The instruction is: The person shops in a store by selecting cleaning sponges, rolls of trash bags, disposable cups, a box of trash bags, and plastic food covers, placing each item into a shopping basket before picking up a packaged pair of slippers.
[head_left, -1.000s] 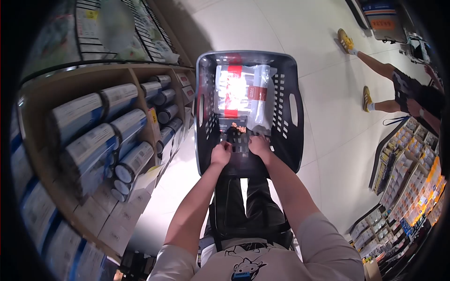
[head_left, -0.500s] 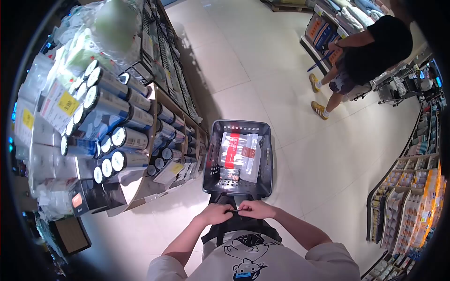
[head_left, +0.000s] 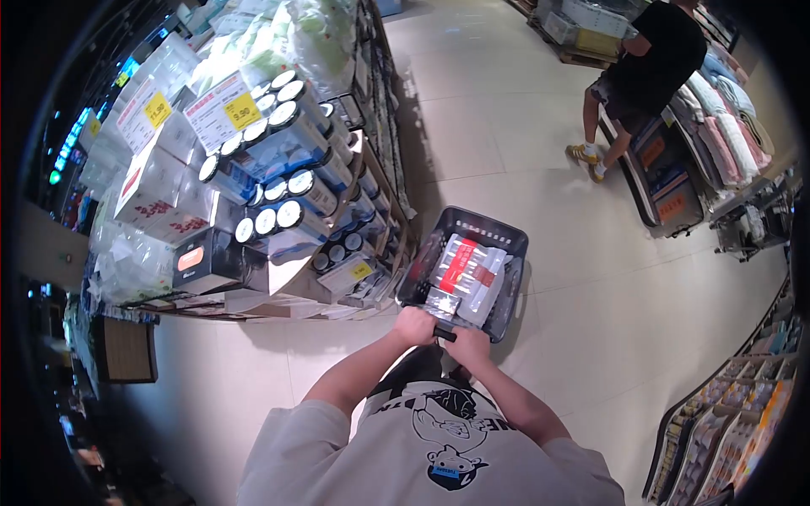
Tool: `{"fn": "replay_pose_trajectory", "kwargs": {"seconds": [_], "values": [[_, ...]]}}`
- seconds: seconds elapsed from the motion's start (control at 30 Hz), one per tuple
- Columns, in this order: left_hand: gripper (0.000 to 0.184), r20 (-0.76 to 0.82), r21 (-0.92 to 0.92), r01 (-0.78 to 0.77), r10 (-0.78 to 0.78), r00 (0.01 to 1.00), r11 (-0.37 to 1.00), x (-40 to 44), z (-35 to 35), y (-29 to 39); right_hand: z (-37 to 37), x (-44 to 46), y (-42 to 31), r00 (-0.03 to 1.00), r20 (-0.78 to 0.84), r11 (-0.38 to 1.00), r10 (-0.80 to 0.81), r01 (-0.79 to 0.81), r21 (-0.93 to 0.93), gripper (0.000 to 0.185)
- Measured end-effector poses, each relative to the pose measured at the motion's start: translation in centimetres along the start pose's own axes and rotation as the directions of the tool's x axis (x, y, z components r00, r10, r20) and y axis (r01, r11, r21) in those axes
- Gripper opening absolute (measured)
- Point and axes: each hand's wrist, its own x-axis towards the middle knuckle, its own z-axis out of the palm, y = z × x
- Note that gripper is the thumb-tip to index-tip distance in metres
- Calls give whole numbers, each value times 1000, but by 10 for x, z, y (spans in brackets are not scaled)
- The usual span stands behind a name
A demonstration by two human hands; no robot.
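Note:
My left hand (head_left: 416, 325) and my right hand (head_left: 468, 344) are closed side by side on a short black handle (head_left: 445, 334) at the near end of a dark basket (head_left: 517, 291). Inside the basket lies a clear plastic package with a red band (head_left: 458, 264), and beside it a clear pack with a red label (head_left: 484, 277). A small dark box with a glare on it (head_left: 442, 303) rests in the basket's near left corner.
On the left, a display shelf (head_left: 295, 274) holds several blue and white canisters (head_left: 295, 135) and price signs (head_left: 221, 111). A person in black (head_left: 654, 59) stands at the upper right beside folded textiles (head_left: 717, 126). Shelves of small goods (head_left: 717, 422) are at lower right.
The view has turned and lifted, so the basket looks smaller and tilted. My hands remain together at its near end. The other person now appears farther up, beside the textiles.

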Motion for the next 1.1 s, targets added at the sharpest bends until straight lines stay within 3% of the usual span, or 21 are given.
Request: {"fn": "replay_pose_trajectory", "kwargs": {"seconds": [0.1, 0.13, 0.33, 0.43, 0.5, 0.57, 0.63, 0.67, 0.73, 0.77, 0.87, 1.03, 1.1], "values": [[17, -33, 19, 6, -5, 999, 1000, 35, -19, -11, -8, 33, 8, 990, -125, 998, -68, 66, -20, 26], [17, -123, 27, -14, 17, 992, 1000, 50, -11, -17, -14, 44, 10, 985, -154, 997, -77, 74, -26, 25], [16, -339, 27, 44, -32, 940, 999, 104, -30, -20, -41, 99, 30, 979, -170, 992, -112, 99, -82, 27], [12, -333, 15, 146, -133, 933, 989, 127, -29, -11, -63, 115, 34, 986, -131, 983, -107, 85, -163, 28], [14, -258, -72, 121, -136, 957, 990, 138, -30, -7, -76, 110, 50, 992, -106, 974, -67, 42, -225, 28], [15, -148, -92, 81, -94, 985, 992, 158, -34, 4, -93, 132, 45, 995, -87, 955, -58, 30, -295, 28], [23, -35, -193, 27, -34, 999, 981, 161, -56, 2, -106, 143, 55, 993, 28, 925, 113, -95, -368, 28], [23, -43, -198, 28, -37, 998, 980, 164, -58, -4, -109, 151, 59, 994, 26, 922, 108, -91, -377, 28], [31, 91, -278, -6, 32, 995, 961, 174, -62, -15, -116, 173, 68, 958, 208, 909, 196, -98, -405, 30], [35, 88, -272, -51, 78, 993, 961, 174, -69, -20, -121, 178, 68, 949, 223, 897, 224, -111, -428, 30], [34, 87, -309, -61, 92, 992, 949, 191, -66, -24, -132, 191, 74, 952, 216, 886, 215, -97, -454, 32], [30, 69, -391, 36, -10, 998, 920, 207, -85, -22, -147, 225, 89, 959, 233, 871, 160, -26, -491, 35], [30, 54, -398, 61, -43, 998, 915, 218, -98, -23, -156, 239, 97, 986, 160, 893, 53, 25, -449, 36]]}}
